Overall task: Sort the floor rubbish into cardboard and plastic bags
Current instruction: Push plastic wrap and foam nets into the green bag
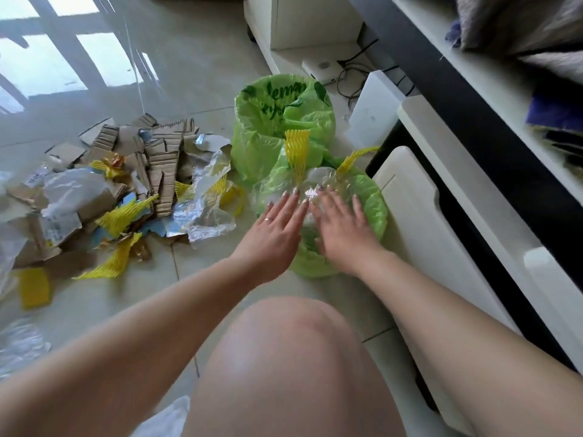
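It looks like a room in a home: a shiny tiled floor, a long white cabinet on the right, wires beside a small white box.

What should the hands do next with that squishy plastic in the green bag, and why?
Probably keep pressing down. Both hands, left hand and right hand, lie flat on clear plastic heaped at the mouth of the near green bag, and yellow foam nets poke up. Squashing it makes room for the floor pile.
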